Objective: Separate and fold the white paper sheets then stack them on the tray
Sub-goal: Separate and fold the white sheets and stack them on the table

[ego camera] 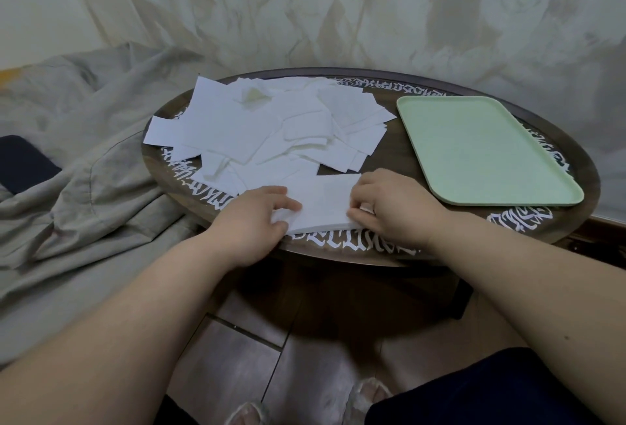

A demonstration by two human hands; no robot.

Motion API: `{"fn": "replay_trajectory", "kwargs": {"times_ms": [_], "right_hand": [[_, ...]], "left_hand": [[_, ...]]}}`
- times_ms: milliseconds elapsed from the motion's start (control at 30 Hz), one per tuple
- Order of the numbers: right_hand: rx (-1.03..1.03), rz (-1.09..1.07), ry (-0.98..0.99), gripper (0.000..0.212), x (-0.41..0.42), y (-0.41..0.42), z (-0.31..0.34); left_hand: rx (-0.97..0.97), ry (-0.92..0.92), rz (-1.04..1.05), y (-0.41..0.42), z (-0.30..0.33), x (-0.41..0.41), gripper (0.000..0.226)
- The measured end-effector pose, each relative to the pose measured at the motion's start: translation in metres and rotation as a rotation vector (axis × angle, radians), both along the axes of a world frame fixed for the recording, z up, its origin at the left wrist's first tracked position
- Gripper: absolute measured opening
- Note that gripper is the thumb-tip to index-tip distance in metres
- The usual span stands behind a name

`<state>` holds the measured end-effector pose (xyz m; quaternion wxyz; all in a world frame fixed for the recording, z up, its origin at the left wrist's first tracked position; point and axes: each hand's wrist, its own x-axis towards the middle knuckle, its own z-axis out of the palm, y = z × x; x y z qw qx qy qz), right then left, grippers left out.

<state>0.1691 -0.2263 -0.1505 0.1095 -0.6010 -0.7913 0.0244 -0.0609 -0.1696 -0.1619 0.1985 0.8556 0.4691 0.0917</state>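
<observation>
A loose heap of several white paper sheets (271, 126) covers the left and middle of a dark round table (382, 167). One white sheet (321, 202) lies flat at the table's near edge. My left hand (254, 218) pinches its left edge, and my right hand (393, 208) pinches its right edge, fingers curled onto the paper. A pale green tray (484, 150) with nothing on it sits on the right side of the table, just right of my right hand.
White lettering rings the table's rim. Rumpled grey cloth (84, 167) lies to the left of the table, and a draped pale sheet hangs behind it. Tiled floor, my knees and my feet show below the table's near edge.
</observation>
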Motion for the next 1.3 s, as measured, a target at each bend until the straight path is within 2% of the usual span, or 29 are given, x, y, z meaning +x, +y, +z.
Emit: {"fn": "replay_trajectory", "kwargs": {"times_ms": [167, 333, 500, 600, 700, 800, 933, 1033, 1100, 1167, 1233, 1300], "right_hand": [[-0.131, -0.052, 0.023, 0.016, -0.007, 0.007, 0.002], [-0.028, -0.152, 0.173, 0.022, -0.015, 0.022, 0.017], [0.001, -0.137, 0.183, 0.032, -0.029, 0.061, 0.028], [-0.043, -0.078, 0.122, 0.038, -0.034, 0.089, 0.025], [-0.139, 0.025, -0.051, 0.045, -0.033, 0.117, 0.022], [-0.238, 0.030, -0.152, 0.043, -0.032, 0.135, 0.019], [-0.162, 0.017, -0.142, 0.029, -0.036, 0.149, 0.011], [-0.096, 0.016, -0.119, 0.028, -0.039, 0.150, 0.005], [-0.072, 0.017, -0.002, 0.031, -0.045, 0.146, 0.006], [-0.075, 0.058, 0.083, 0.044, -0.055, 0.143, 0.008], [-0.075, 0.099, 0.007, 0.055, -0.066, 0.145, 0.007], [-0.048, 0.096, -0.097, 0.050, -0.076, 0.151, 0.002]], "left_hand": [[-0.041, -0.001, 0.013, -0.003, 0.003, 0.001, 0.044], [-0.023, -0.169, 0.164, 0.008, 0.017, -0.001, 0.038], [0.082, -0.216, 0.275, 0.045, 0.032, -0.007, 0.034], [0.066, -0.114, 0.281, 0.066, 0.029, -0.020, 0.049], [0.009, 0.055, 0.231, 0.084, 0.014, -0.036, 0.064], [0.018, 0.036, 0.236, 0.098, 0.003, -0.044, 0.055], [0.096, -0.020, 0.258, 0.110, -0.005, -0.042, 0.034], [0.161, -0.015, 0.292, 0.114, -0.007, -0.038, 0.023], [0.174, -0.046, 0.317, 0.117, -0.007, -0.035, 0.022], [0.173, -0.107, 0.345, 0.119, -0.006, -0.035, 0.023], [0.163, -0.147, 0.359, 0.121, -0.004, -0.035, 0.023], [0.147, -0.181, 0.351, 0.123, -0.001, -0.036, 0.022]]}}
